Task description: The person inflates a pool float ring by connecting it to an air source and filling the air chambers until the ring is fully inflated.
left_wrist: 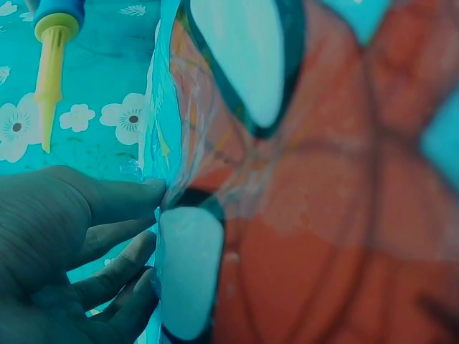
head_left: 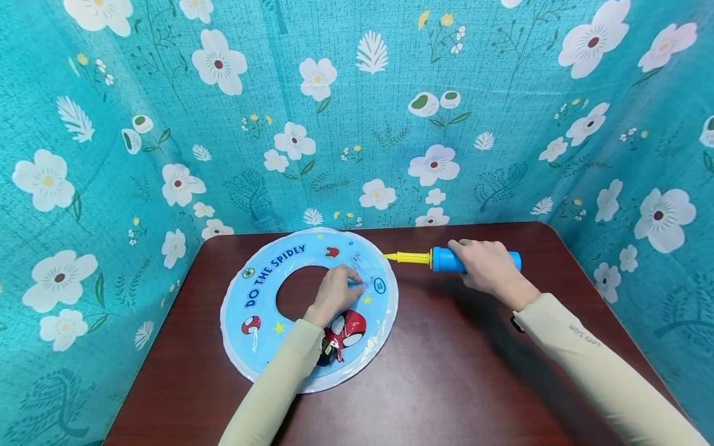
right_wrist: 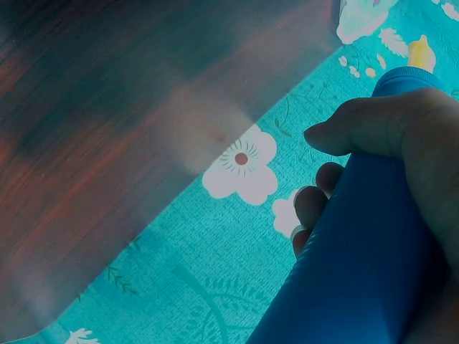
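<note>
A light-blue swim ring [head_left: 260, 353] with "DO THE SPIDEY" lettering and a red masked cartoon figure lies on the table. My left hand [head_left: 334, 290] reaches over the hole and pinches the ring's right part; in the left wrist view, the thumb and fingertips of the left hand [left_wrist: 79, 244] meet its clear, wrinkled plastic. My right hand [head_left: 486, 266] grips a blue hand pump [head_left: 446, 260] with a yellow nozzle, held level above the table's right side. The nozzle tip [head_left: 388, 256] points left and overlaps the ring's right edge in the head view. In the right wrist view, fingers wrap the pump barrel [right_wrist: 358, 244].
The dark reddish-brown table [head_left: 446, 384] has rounded far corners. A teal curtain [head_left: 357, 124] printed with white flowers surrounds its back and both sides. Both forearms wear pale beige sleeves, and a dark band [head_left: 517, 323] shows at the right wrist.
</note>
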Available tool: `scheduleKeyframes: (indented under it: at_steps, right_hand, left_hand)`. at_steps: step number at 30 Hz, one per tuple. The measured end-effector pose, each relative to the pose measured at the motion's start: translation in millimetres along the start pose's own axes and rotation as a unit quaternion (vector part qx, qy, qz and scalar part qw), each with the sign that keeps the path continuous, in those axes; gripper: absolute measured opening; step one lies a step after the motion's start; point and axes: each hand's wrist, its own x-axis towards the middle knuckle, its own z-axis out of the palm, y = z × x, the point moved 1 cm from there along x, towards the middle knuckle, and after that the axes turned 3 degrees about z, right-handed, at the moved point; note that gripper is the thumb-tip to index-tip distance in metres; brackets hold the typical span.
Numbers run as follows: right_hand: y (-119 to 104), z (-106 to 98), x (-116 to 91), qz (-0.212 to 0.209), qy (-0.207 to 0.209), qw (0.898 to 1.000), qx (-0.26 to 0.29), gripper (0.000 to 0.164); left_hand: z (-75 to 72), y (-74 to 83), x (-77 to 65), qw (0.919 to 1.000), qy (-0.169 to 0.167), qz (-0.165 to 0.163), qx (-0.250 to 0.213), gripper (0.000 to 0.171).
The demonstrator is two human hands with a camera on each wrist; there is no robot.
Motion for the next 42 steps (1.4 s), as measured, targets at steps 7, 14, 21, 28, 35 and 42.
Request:
scheduleKeyframes:
  at_steps: [7,14,21,28,35,42]
  right_hand:
    - [-7.2,6.3,5.2,-0.017,-0.007,1.000,-0.022,0.073]
    - [-15.1,11.7,8.4,-0.026,-0.020,0.999,-0.030,0.075]
    - [-22.7,18.0,10.9,-0.030,-0.040,0.997,-0.056,0.074]
    - [-32.8,22.1,11.8,-0.045,-0.043,0.995,-0.074,0.076]
    - [-39.2,21.5,12.7,-0.051,-0.042,0.994,-0.083,0.074]
    - [-40.0,26.4,14.4,-0.056,-0.038,0.994,-0.091,0.074]
  left_hand:
    - [-1.0,2.3,2.3,0.9999,-0.002,-0.003,0.009,0.023]
    - [-0.2,2.8,4.6,0.9995,-0.011,0.006,0.028,0.023]
    - [0.3,2.5,4.7,0.9994,-0.019,0.018,0.022,0.023]
    - [-0.8,2.7,5.5,0.9988,-0.024,0.026,0.035,0.025]
    - [-2.7,3.3,4.9,0.9984,-0.030,0.025,0.042,0.024]
    - [-1.8,5.0,6.0,0.9980,-0.030,0.026,0.048,0.025]
